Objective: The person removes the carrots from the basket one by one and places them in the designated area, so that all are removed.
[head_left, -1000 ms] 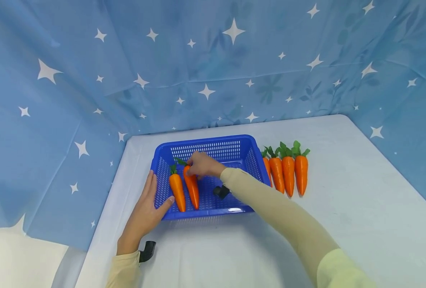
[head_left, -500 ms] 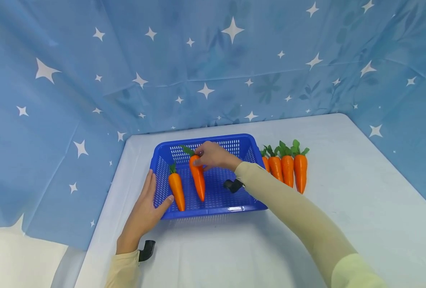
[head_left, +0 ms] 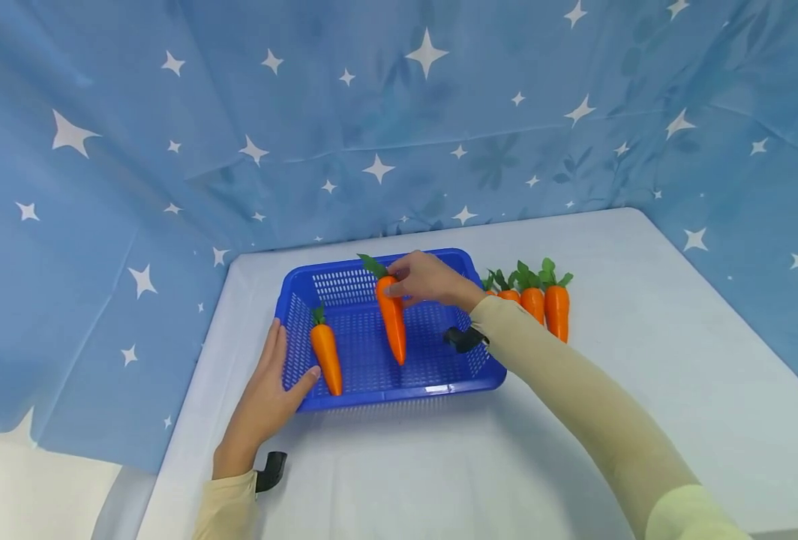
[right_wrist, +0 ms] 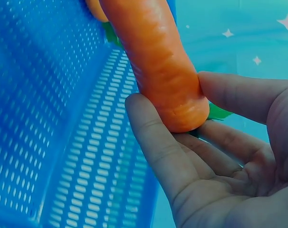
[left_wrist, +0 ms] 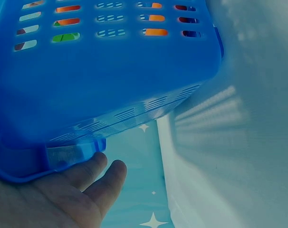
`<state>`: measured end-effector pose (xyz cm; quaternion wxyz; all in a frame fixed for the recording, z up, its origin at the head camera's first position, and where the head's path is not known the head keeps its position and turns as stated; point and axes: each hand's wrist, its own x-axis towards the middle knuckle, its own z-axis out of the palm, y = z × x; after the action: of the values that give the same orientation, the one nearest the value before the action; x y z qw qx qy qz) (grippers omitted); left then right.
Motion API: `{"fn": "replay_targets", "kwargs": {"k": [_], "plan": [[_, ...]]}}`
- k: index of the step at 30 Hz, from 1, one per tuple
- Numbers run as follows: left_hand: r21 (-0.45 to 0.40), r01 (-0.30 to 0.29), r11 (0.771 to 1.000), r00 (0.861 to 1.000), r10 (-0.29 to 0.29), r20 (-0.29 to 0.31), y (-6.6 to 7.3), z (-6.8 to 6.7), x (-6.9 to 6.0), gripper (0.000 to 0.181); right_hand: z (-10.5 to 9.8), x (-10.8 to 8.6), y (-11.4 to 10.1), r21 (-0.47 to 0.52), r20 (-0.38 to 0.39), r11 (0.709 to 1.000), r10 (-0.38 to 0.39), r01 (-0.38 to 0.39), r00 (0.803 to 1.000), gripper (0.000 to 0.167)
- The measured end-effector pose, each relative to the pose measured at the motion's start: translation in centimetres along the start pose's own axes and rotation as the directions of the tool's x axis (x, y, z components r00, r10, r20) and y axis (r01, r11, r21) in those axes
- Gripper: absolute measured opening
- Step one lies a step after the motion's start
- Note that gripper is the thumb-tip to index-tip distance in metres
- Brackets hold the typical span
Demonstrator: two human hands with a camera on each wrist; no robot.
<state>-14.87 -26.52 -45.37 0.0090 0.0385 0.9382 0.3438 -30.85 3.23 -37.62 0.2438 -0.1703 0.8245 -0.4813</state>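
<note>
My right hand [head_left: 429, 279] pinches an orange carrot [head_left: 392, 319] near its green leafy top. This carrot hangs tip-down over the blue plastic basket [head_left: 399, 394], and in the right wrist view its thick end [right_wrist: 177, 102] lies between thumb and fingers. A second, lighter orange carrot [head_left: 327, 358] lies inside the basket at the left. My left hand [head_left: 264, 394] rests against the basket's left side, its fingers straight along the rim and the thumb reaching over the front left corner. In the left wrist view, two fingertips [left_wrist: 113, 176] show beside the rim.
Several carrots [head_left: 557, 311] lie in a row on the white table [head_left: 642, 390] just right of the basket, partly hidden by my right forearm. A blue curtain [head_left: 399, 112] with white stars hangs behind and at both sides of the table.
My right hand has lifted the carrot off the basket floor and carried it to the right and up. The left hand stays on the basket's side.
</note>
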Motion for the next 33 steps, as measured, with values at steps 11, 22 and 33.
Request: {"fn": "replay_targets", "kwargs": {"k": [11, 22, 33], "plan": [[-0.003, 0.006, 1.000, 1.000, -0.006, -0.002, 0.0, 0.2, -0.1, 0.101, -3.8, -2.2, 1.2, 0.059, -0.052, 0.998, 0.018, -0.015, 0.998, 0.058], [-0.005, 0.002, 1.000, 1.000, -0.002, 0.000, 0.1, 0.0, 0.0, 0.101, -7.4, -4.4, 3.0, 0.069, -0.117, 0.996, 0.063, -0.055, 0.991, 0.063], [-0.004, 0.001, 1.000, 1.000, -0.001, 0.002, 0.2, 0.0, 0.0, 0.101, -10.0, -7.2, 4.8, -0.010, -0.188, 0.996, 0.085, -0.088, 0.979, 0.065]]}}
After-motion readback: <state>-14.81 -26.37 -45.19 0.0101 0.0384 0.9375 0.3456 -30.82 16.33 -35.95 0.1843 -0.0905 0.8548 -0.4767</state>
